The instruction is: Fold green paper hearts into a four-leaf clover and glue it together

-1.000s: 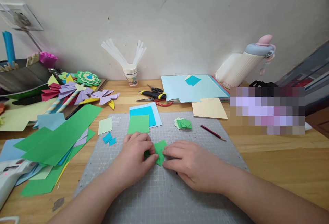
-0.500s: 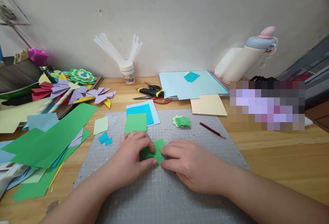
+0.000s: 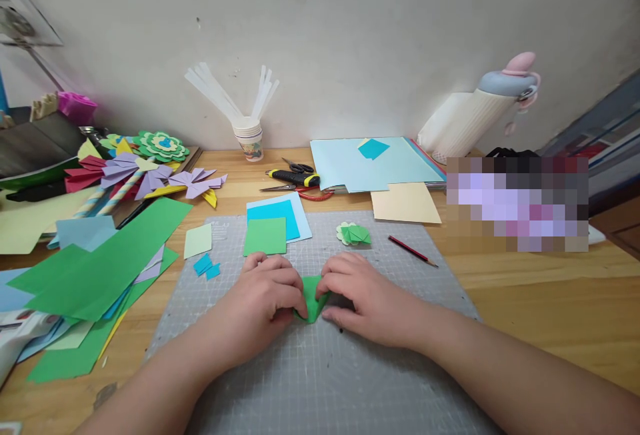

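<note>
A small folded piece of green paper (image 3: pixel 312 295) lies on the grey cutting mat (image 3: pixel 320 382), partly hidden under my fingers. My left hand (image 3: pixel 270 295) has its curled fingers pressed on the paper's left side. On the right side, my right hand (image 3: pixel 360 298) grips the paper's edge between thumb and fingers. Just beyond my left hand lies a green paper square (image 3: pixel 265 235), on top of a bright blue sheet (image 3: pixel 280 212) and a pale blue one. A scalloped light green paper flower (image 3: pixel 353 234) with a folded green piece on it lies beyond my right hand.
On the mat's left are a pale green square (image 3: pixel 198 241) and small blue pieces (image 3: pixel 206 266); a pencil (image 3: pixel 413 250) lies right. Behind are a utility knife (image 3: pixel 293 178), scissors and a paper cup (image 3: pixel 249 142) of white strips. Green paper sheets (image 3: pixel 115 268) cover the left.
My right hand has shifted slightly away from me and changed its hold on the paper's right side. The left fingers have moved right over the paper, whose visible shape is now narrower.
</note>
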Tool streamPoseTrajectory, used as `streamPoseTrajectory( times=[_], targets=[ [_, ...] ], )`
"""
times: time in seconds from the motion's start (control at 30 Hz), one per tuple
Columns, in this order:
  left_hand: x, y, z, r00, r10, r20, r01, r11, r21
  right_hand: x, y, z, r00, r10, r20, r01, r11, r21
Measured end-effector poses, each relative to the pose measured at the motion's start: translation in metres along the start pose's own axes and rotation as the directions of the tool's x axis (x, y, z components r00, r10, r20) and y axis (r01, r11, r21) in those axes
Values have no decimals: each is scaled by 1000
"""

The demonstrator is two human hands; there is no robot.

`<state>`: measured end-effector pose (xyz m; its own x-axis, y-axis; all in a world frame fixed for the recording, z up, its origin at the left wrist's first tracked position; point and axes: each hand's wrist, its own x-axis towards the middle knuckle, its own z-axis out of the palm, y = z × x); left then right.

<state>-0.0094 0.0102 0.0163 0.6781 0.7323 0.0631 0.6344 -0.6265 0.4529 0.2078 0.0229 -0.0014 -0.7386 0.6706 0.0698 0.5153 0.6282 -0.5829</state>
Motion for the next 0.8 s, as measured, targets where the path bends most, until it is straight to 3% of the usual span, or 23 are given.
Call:
streamPoseTrajectory(
  times=[0.23,0.5,0.63,0.8],
  targets=[
    [-10,24,-8,993,-58,99,43,988,150,0,7,-2,1000,-4,-8,5,997,76],
    [-27,33,4,984,-97,149,46,949,312,6,8,5,989,120,-83,-107,984,140],
    [-28,39,1,977,-119,177,64,956,287,10,2,10,970,202,-137,-186,975,117],
    [-24,51,-4,954,-157,256,93,964,247,14,2,13,963,217,-157,-204,974,96]
  ],
)
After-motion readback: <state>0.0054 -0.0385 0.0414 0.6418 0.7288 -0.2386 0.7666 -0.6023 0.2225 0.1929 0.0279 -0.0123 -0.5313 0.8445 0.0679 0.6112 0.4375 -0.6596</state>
